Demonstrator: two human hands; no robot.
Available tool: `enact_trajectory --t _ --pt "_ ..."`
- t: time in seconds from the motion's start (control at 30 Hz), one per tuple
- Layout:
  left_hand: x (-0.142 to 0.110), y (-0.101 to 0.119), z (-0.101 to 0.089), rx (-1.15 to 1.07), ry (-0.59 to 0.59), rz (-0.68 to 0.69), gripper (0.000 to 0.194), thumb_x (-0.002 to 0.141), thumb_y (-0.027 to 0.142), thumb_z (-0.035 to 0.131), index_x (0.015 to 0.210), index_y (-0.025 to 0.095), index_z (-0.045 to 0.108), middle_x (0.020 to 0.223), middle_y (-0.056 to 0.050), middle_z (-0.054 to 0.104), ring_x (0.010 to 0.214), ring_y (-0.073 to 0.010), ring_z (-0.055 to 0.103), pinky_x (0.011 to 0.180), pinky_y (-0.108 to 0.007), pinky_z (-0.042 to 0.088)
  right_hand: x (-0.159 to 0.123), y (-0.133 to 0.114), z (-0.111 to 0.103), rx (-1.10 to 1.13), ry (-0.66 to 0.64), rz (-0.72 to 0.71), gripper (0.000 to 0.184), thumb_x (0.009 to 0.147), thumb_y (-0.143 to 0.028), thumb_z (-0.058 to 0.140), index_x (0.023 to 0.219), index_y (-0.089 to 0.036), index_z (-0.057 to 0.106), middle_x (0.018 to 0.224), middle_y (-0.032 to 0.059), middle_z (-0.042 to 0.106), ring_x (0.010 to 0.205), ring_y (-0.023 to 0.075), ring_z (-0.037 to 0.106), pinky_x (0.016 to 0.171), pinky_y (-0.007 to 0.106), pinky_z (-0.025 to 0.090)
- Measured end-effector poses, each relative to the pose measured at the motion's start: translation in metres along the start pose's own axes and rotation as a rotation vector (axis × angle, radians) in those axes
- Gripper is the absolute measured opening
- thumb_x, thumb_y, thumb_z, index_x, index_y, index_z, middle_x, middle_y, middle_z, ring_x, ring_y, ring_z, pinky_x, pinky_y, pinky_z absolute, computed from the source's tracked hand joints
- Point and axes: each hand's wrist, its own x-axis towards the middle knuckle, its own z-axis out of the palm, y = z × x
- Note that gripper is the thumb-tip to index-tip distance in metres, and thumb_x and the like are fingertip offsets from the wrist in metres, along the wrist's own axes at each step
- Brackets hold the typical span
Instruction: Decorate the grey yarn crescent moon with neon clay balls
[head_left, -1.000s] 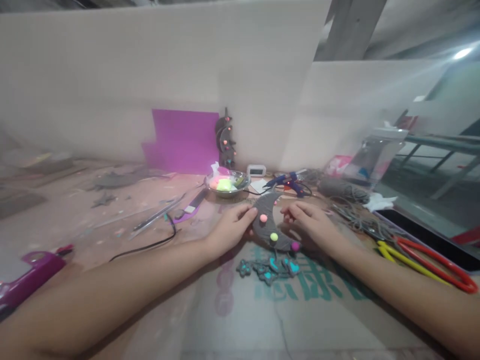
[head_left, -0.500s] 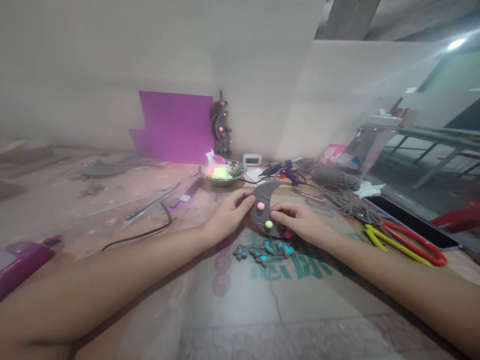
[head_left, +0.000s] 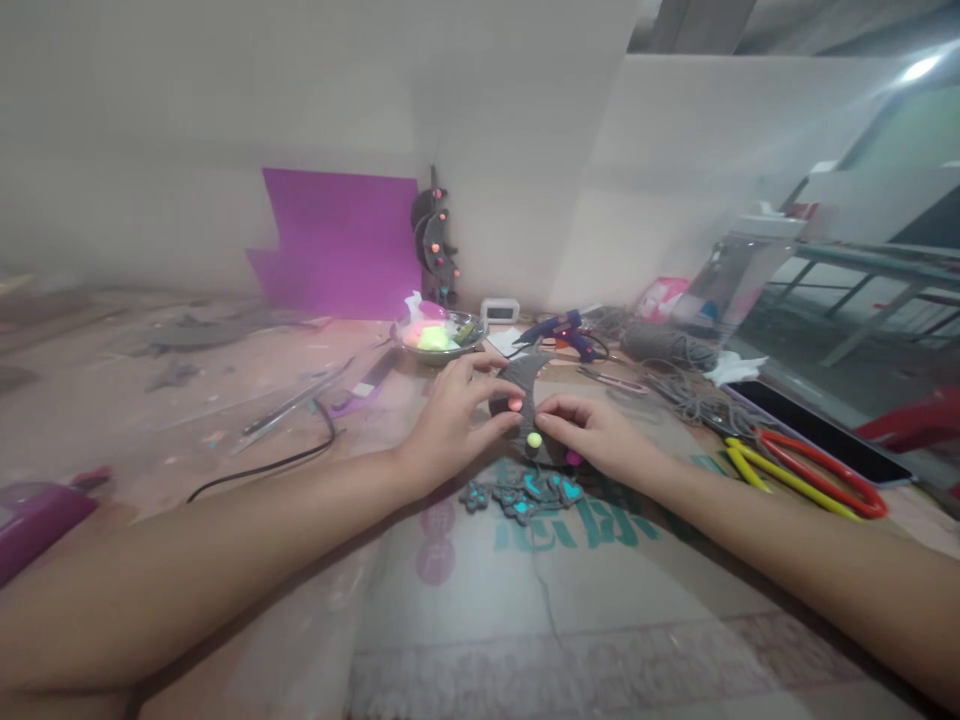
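"Where do you have the crescent?"

"On my feed the grey crescent (head_left: 528, 400) sits between the two hands, long axis running away from me. The far tip leans right; the near end swings right too, towards the purple ball (head_left: 573, 458) at the edge of the right hand (head_left: 596, 430). So the outer curve faces the left hand (head_left: 457, 412), the hollow faces the right."

"And the hands themselves?"

"Right: thumb and forefinger together, pinching the inner edge, as far as I can make out. Left: thumb and forefinger reach over the outer curve, either side of the pink ball (head_left: 514, 404) — whether they squeeze it, I can't tell."

"Which is nearer what?"

"Left is nearer the pink ball. The yellow-green ball (head_left: 534, 440) lies just below the right fingertips — and nearer me, grey-and-turquoise shapes (head_left: 521, 497) rest on the lettered board (head_left: 465, 600)."
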Motion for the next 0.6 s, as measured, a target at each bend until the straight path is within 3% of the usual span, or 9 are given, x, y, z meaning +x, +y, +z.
enact_trajectory --t 0.23,0.37,0.5,0.6 --pt "-0.0004 0.0017 -0.0011 -0.019 0.014 0.0 0.011 0.088 0.027 0.067 0.098 0.022 0.069 0.125 -0.009 0.057 0.124 -0.0249 0.052 0.109 -0.044 0.039 0.0 -0.0004 0.0 -0.007 -0.007 -0.013 0.036 0.086 -0.053 0.058 0.085 -0.017 0.064 0.064 -0.0029 0.054 0.052 0.01 0.046 0.046 0.023 0.038" --pt "-0.0002 0.0011 0.0 -0.081 0.04 -0.015 0.025 0.09 0.03 0.065 0.112 0.02 0.063 0.126 -0.011 0.057 0.125 -0.0243 0.05 0.109 -0.042 0.038 0.0006 -0.0017 0.0002 -0.011 0.002 -0.024 0.035 0.086 -0.051 0.058 0.083 -0.017 0.063 0.065 -0.0027 0.053 0.052 0.0092 0.045 0.046 0.022 0.037" --pt "0.0007 -0.0019 0.0018 -0.246 0.039 -0.176 0.034 0.097 0.033 0.052 0.128 0.018 0.054 0.129 -0.012 0.059 0.118 -0.0217 0.055 0.103 -0.037 0.043 -0.0003 -0.0049 0.0005 -0.041 0.043 -0.047 0.032 0.086 -0.048 0.058 0.083 -0.017 0.064 0.069 -0.0006 0.058 0.054 0.0102 0.047 0.047 0.023 0.038" --pt "0.0021 -0.004 0.0032 -0.37 -0.027 -0.304 0.032 0.099 0.035 0.046 0.123 0.017 0.058 0.124 -0.009 0.064 0.111 -0.0205 0.059 0.096 -0.032 0.046 -0.0016 -0.0056 0.0006 -0.125 0.081 -0.092 0.029 0.088 -0.044 0.056 0.083 -0.017 0.065 0.071 0.0004 0.061 0.056 0.0113 0.05 0.049 0.024 0.04"
